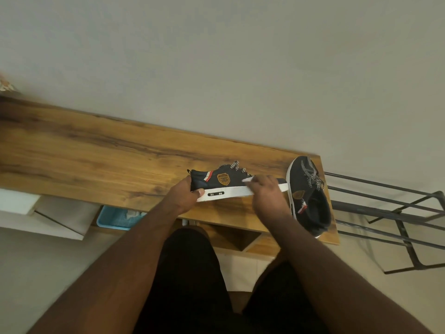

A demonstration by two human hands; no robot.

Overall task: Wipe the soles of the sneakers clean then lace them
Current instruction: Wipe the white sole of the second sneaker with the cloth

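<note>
A dark navy sneaker (pixel 224 180) with a white sole, an orange badge and speckled laces lies sideways on the wooden table (pixel 96 153). My left hand (pixel 186 192) grips its heel, thumb on the white sole edge. My right hand (pixel 266 189) is curled over the front part of the shoe and pinches a small white wipe (pixel 248 179) against the upper just above the sole. The toe is hidden behind that hand. A second matching sneaker (pixel 309 196) lies at the table's right end, opening towards me, its laces loose on top.
The table's right edge is just beyond the second sneaker, with a black metal rack (pixel 390 213) beside it. A blue tray (pixel 118 219) sits on a shelf below the table's front edge. A wall rises behind the table.
</note>
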